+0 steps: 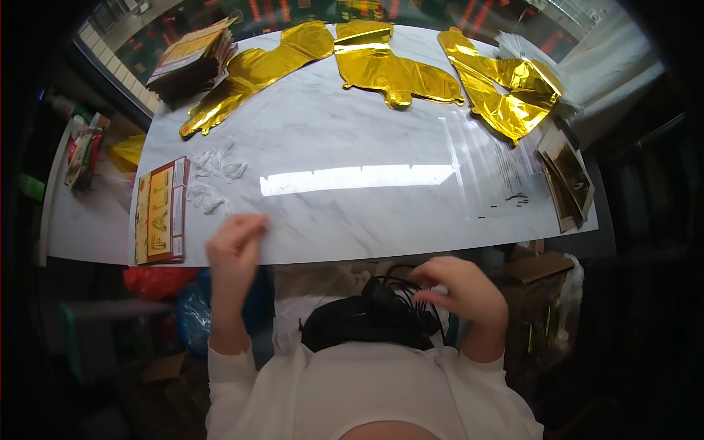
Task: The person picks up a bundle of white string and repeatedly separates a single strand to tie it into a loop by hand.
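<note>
My left hand (236, 246) is over the front left edge of the table, its fingers curled together and slightly blurred; whatever may be in them is hidden. Just beyond it lie small bundles of white string (207, 196). To its left is a stack of printed card packages (160, 213) with gold letters on the front. My right hand (462, 290) hovers below the table edge, thumb and fingers apart, holding nothing visible. Beside it are black cables (396, 290) on a black pouch (359, 323) at my waist.
Flat gold foil balloons (271, 62) lie along the table's far side, with a thick card stack (192, 59) at the far left. Clear plastic bags (484, 176) and brown card packages (566, 180) lie at the right. A cardboard box (539, 293) stands below the table.
</note>
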`<state>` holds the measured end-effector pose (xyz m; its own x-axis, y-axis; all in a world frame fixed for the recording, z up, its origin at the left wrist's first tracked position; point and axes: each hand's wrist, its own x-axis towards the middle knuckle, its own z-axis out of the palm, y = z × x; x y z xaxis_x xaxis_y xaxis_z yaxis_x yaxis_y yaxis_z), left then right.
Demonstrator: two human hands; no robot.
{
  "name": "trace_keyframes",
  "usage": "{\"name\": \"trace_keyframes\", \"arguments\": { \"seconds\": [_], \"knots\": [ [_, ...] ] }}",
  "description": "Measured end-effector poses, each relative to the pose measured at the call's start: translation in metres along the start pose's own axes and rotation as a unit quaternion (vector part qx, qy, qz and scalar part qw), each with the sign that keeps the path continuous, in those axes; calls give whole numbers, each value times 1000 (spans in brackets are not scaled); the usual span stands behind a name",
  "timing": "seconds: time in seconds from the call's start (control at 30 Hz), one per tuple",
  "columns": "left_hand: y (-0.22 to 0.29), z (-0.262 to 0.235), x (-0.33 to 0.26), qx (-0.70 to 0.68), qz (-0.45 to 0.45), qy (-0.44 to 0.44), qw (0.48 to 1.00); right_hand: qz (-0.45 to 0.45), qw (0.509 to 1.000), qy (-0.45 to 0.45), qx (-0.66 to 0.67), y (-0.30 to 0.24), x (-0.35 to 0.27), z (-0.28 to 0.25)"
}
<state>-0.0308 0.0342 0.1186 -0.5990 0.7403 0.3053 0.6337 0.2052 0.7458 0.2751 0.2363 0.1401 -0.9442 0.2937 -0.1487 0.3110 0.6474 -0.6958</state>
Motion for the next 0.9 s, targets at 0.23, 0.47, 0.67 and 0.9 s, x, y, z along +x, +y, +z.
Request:
{"name": "trace_keyframes", "arguments": {
  "seconds": [0.23, 0.47, 0.67, 0.9],
  "knots": [
    [-48, -25, 48, 63, 4, 57, 996, 259, 965, -27, -41, 93, -14, 25],
    [-40, -19, 56, 167, 65, -17, 984, 220, 956, 91, -170, 180, 14, 92],
    [-32, -22, 42, 279, 133, 89, 947, 20, 972, 124, -197, 153, 58, 103],
    [-17, -15, 3, 216, 220, 229, 923, 14, 973, 140, -183, 124, 72, 101]
  ]
}}
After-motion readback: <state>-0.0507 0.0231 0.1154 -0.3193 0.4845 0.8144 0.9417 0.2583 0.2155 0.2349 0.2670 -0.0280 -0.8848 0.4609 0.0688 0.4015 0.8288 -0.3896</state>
